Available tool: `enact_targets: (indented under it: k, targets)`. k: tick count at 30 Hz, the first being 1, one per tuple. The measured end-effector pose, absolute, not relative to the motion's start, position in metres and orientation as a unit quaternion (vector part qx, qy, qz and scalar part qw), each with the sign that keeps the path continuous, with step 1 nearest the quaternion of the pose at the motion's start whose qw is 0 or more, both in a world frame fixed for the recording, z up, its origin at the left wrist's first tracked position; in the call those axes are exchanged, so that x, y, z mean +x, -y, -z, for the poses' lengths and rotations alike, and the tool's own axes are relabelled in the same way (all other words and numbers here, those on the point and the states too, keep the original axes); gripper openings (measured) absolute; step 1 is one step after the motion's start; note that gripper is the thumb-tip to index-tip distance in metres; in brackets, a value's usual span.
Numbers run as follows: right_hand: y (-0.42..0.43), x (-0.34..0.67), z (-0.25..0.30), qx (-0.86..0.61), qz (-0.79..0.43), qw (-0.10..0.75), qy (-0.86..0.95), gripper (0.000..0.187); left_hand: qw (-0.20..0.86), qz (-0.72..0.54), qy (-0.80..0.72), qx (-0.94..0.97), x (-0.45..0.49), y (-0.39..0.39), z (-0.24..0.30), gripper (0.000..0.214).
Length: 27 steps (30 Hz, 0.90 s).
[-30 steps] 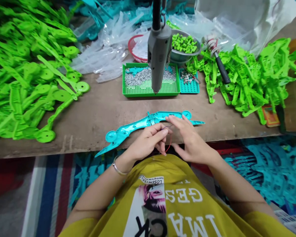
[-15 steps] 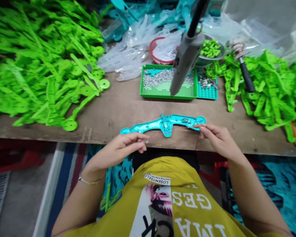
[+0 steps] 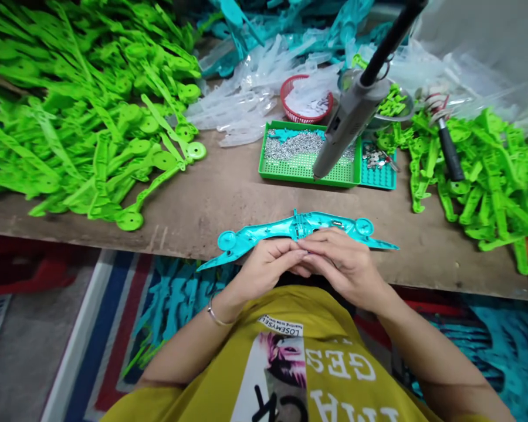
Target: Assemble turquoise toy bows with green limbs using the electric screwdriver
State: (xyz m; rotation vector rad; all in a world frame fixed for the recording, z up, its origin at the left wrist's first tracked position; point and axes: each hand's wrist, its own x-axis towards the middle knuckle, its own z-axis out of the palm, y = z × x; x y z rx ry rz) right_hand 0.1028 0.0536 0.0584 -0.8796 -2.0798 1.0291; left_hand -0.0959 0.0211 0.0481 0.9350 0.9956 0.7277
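Note:
A turquoise plastic toy bow half lies across the table near its front edge, its hollow inner side up, with a small metal piece in its right arm. In front of its middle, my left hand and my right hand meet, fingertips pinched together. Half a second ago a thin wire ran between them; now the fingers hide most of what they pinch. The right fingers also cover part of the bow's middle; whether they press on it I cannot tell.
A grey electric screwdriver hangs over a green tray of screws. Beside it stands a turquoise tray of small metal parts. Green plastic parts pile up left and right. A red basket is behind.
My hands, apart with the thin wire stretched between them, have come together before the bow's middle. The bow's tips now show on both sides. The view has shifted slightly.

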Motion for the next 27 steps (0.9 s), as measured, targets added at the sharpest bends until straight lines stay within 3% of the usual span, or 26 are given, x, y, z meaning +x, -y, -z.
enact_targets:
  k: [2, 7, 11, 15, 18, 21, 27]
  targets:
    - [-0.057, 0.101, -0.048, -0.372, -0.509, 0.322, 0.707, 0.013, 0.656, -0.305, -0.484, 0.492, -0.102, -0.020, -0.050, 0.034]
    - [-0.063, 0.101, -0.037, -0.352, -0.790, 0.239, 0.442, 0.023, 0.451, -0.329, -0.529, 0.639, -0.118, -0.029, -0.055, 0.028]
    - [-0.065, 0.098, -0.032, -0.303, -0.876, 0.158, 0.339, 0.019, 0.445, -0.346, -0.414, 0.715, -0.112, -0.041, -0.046, 0.024]
    - [-0.067, 0.099, -0.027, -0.316, -0.898, 0.104, 0.290, 0.020, 0.393, -0.377, -0.396, 0.739, -0.103, -0.042, -0.033, 0.014]
    - [-0.068, 0.099, -0.024, -0.321, -0.895, 0.072, 0.302, 0.023, 0.318, -0.391, -0.400, 0.765, -0.100, -0.038, -0.028, 0.012]
    - [-0.067, 0.096, -0.024, -0.363, -0.831, 0.124, 0.403, 0.021, 0.228, -0.392, -0.421, 0.785, -0.099, -0.034, -0.028, 0.014]
    - [-0.062, 0.100, -0.036, -0.451, -0.485, 0.180, 0.727, 0.012, 0.211, -0.366, -0.481, 0.769, -0.107, -0.030, -0.027, 0.015]
